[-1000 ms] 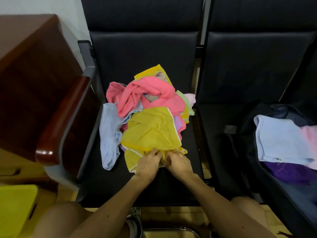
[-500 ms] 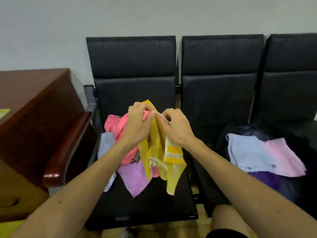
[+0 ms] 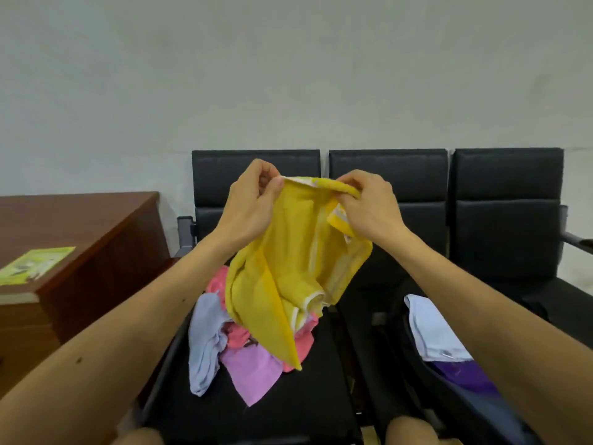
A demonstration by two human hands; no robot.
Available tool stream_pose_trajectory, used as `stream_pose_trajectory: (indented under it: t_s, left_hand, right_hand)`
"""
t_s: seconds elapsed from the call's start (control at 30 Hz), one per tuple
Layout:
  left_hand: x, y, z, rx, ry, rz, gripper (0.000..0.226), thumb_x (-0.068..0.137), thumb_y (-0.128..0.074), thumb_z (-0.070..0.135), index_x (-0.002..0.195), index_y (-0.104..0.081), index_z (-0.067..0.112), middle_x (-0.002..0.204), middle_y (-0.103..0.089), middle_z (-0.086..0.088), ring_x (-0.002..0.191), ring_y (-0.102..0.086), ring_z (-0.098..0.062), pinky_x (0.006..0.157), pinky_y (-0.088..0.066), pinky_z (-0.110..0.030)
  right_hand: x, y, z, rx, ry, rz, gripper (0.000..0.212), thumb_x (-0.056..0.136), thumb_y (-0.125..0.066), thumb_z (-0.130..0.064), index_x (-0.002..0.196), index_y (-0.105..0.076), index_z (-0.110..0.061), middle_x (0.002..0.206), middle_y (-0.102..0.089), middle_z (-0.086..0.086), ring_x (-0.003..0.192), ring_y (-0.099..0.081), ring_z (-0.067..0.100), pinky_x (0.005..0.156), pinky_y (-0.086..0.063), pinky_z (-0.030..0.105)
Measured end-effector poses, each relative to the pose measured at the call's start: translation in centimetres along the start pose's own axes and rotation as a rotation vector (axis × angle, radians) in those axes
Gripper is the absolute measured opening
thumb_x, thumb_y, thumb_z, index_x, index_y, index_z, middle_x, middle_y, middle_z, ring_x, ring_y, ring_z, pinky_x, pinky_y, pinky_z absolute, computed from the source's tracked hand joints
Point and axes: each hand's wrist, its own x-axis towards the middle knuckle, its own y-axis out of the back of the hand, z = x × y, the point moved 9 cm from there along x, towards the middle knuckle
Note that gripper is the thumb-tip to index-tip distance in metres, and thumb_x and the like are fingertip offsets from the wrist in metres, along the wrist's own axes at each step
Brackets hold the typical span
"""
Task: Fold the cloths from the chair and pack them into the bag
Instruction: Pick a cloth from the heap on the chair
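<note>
A yellow cloth [image 3: 288,271] with white trim hangs in the air over the left black chair [image 3: 256,412]. My left hand [image 3: 253,200] pinches its top edge at the left and my right hand [image 3: 365,203] pinches the same edge at the right. Below it, a pile of cloths lies on the seat: light blue [image 3: 205,342], pink [image 3: 237,335] and lilac [image 3: 253,370]. On the middle chair stands a dark open bag [image 3: 449,399] holding a folded light blue cloth [image 3: 433,332] over a purple one [image 3: 465,377].
A brown wooden desk [image 3: 96,239] stands at the left with a green leaflet [image 3: 35,264] on it. A third black chair [image 3: 513,220] is at the right. A pale wall rises behind. My knees show at the bottom edge.
My hands have lifted the yellow cloth from the pile up to chair-back height and moved apart along its top edge. The camera has tilted upward.
</note>
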Motion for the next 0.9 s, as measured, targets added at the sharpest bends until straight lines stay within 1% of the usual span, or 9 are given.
stream_pose_trajectory:
  t_s: [0.1, 0.23, 0.37, 0.47, 0.67, 0.73, 0.8, 0.87, 0.9]
  left_hand:
    - [-0.7, 1.1, 0.8, 0.003, 0.01, 0.01, 0.003, 0.102, -0.053, 0.021, 0.1, -0.055, 0.019, 0.09, -0.057, 0.009, 0.081, -0.051, -0.003, 0.071, -0.042, -0.014]
    - [-1.5, 2.4, 1.7, -0.01, 0.026, 0.018, 0.004, 0.102, -0.053, 0.022, 0.1, -0.054, 0.019, 0.089, -0.056, 0.009, 0.081, -0.052, -0.005, 0.071, -0.043, -0.018]
    - [-2.1, 3.1, 2.4, 0.001, 0.038, 0.014, 0.005, 0.101, -0.054, 0.021, 0.096, -0.055, 0.02, 0.087, -0.057, 0.008, 0.077, -0.052, -0.003, 0.066, -0.04, -0.013]
    - [-2.3, 3.1, 2.6, 0.022, 0.054, -0.006, 0.004, 0.1, -0.056, 0.022, 0.098, -0.058, 0.018, 0.09, -0.06, 0.006, 0.08, -0.053, -0.003, 0.065, -0.041, -0.009]
    - [-3.9, 3.8, 4.7, -0.063, 0.014, 0.091, 0.012, 0.096, -0.063, 0.022, 0.087, -0.056, 0.024, 0.078, -0.059, 0.008, 0.066, -0.052, 0.001, 0.064, -0.044, -0.016]
    - [-5.1, 4.2, 6.1, -0.155, 0.012, 0.123, 0.019, 0.099, -0.058, 0.031, 0.084, -0.055, 0.021, 0.071, -0.057, 0.01, 0.064, -0.052, -0.004, 0.063, -0.045, -0.021]
    - [-6.4, 3.6, 7.4, -0.282, 0.046, 0.044, 0.042, 0.101, -0.045, 0.049, 0.086, -0.056, 0.011, 0.07, -0.057, 0.01, 0.066, -0.053, -0.007, 0.066, -0.046, -0.022]
    - [-7.7, 2.6, 8.1, -0.327, 0.056, -0.104, 0.064, 0.09, -0.04, 0.07, 0.102, -0.057, 0.01, 0.089, -0.064, -0.002, 0.081, -0.062, -0.017, 0.076, -0.052, -0.031]
    - [-8.4, 2.2, 8.4, -0.318, 0.044, -0.175, 0.063, 0.083, -0.048, 0.072, 0.113, -0.054, 0.016, 0.1, -0.065, -0.003, 0.09, -0.064, -0.016, 0.079, -0.054, -0.031]
  right_hand:
    - [-0.3, 1.7, -2.0, 0.049, -0.041, -0.02, 0.008, 0.092, -0.062, -0.023, 0.093, -0.069, -0.024, 0.092, -0.069, -0.004, 0.091, -0.062, 0.016, 0.077, -0.05, 0.034]
    - [-1.6, 2.4, -5.0, 0.103, -0.089, -0.177, 0.024, 0.092, -0.062, -0.028, 0.074, -0.06, -0.013, 0.063, -0.053, -0.002, 0.059, -0.05, 0.012, 0.058, -0.038, 0.028]
    - [-2.4, 2.7, -6.4, 0.336, -0.293, -0.321, 0.022, 0.091, -0.065, -0.024, 0.092, -0.07, -0.002, 0.081, -0.068, 0.016, 0.069, -0.065, 0.022, 0.066, -0.057, 0.036]
    - [-2.4, 2.8, -7.6, 0.464, -0.382, -0.313, 0.019, 0.09, -0.069, -0.021, 0.093, -0.069, -0.003, 0.083, -0.072, 0.012, 0.066, -0.068, 0.019, 0.061, -0.057, 0.028]
    - [-2.9, 1.9, -8.4, 0.77, -0.513, -0.256, 0.017, 0.089, -0.07, -0.016, 0.098, -0.067, -0.003, 0.079, -0.069, 0.014, 0.064, -0.067, 0.023, 0.064, -0.06, 0.036]
    - [-2.8, 1.5, -8.4, 0.9, -0.538, -0.233, 0.006, 0.089, -0.069, -0.013, 0.089, -0.067, -0.008, 0.072, -0.067, 0.012, 0.062, -0.066, 0.023, 0.064, -0.059, 0.038]
    - [-2.5, 1.5, -8.4, 1.034, -0.538, -0.191, 0.01, 0.09, -0.067, -0.008, 0.08, -0.066, -0.011, 0.062, -0.065, 0.006, 0.057, -0.064, 0.018, 0.058, -0.057, 0.032]
    - [-2.2, 1.7, -8.5, 1.112, -0.519, -0.148, 0.018, 0.092, -0.063, -0.004, 0.076, -0.063, -0.012, 0.053, -0.063, 0.002, 0.048, -0.062, 0.014, 0.049, -0.053, 0.025]
    - [-2.2, 1.9, -8.5, 1.129, -0.51, -0.138, 0.018, 0.093, -0.061, -0.004, 0.076, -0.062, -0.011, 0.052, -0.063, 0.002, 0.046, -0.062, 0.013, 0.046, -0.051, 0.024]
